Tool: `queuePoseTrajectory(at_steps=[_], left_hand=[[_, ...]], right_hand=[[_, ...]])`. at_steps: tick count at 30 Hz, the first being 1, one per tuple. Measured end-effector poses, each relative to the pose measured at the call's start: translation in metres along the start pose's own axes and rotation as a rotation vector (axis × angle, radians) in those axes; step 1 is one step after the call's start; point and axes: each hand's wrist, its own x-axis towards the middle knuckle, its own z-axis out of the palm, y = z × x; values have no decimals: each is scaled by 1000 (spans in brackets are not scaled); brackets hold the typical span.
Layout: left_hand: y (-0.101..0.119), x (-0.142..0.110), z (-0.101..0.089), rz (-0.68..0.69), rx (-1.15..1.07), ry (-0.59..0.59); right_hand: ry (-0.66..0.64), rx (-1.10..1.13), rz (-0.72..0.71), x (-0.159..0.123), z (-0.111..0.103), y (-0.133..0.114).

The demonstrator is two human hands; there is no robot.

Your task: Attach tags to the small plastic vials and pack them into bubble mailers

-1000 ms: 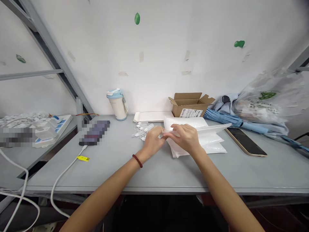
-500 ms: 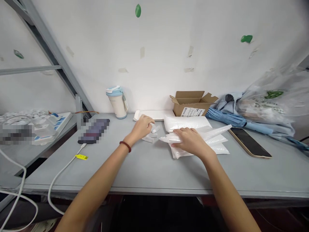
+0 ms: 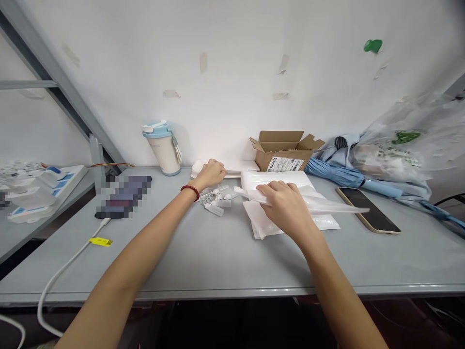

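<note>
My left hand, with a red bead bracelet at the wrist, reaches to a long flat white object by the wall. Its fingers are curled at the edge of this object; whatever they grip is hidden. Just in front of it lies a loose pile of small clear plastic vials with whitish caps. My right hand is closed on a white bubble-wrap pouch, held slightly tilted over a stack of similar white pouches.
Behind the pouches stands an open cardboard box. A cup is at the wall, a phone on a cable at left. Another phone, a folded blue umbrella and a plastic bag lie right.
My left hand has moved off the vials, back to the flat white object, so more vials show. The pouch in my right hand has lifted and swung lower at its right end.
</note>
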Motion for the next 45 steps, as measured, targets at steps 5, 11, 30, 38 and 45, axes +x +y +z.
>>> queuePoseTrajectory(at_steps=[5,11,30,38,45], left_hand=[[-1,0,-2,-2,-6,69],[-2,-10,-2,20,-19,-4],[2,-25,-10,-28,-2,144],[10,-65,-13,7,-163,121],[15,-71,-9,-34,-81,69]], right_hand=[[3,32,-46,-3,4,0],[-237,139,-51,-8,11,6],[-254,199,-43,-7,16,12],[-198,255,27,-4,15,13],[-239,194,47,-1,17,14]])
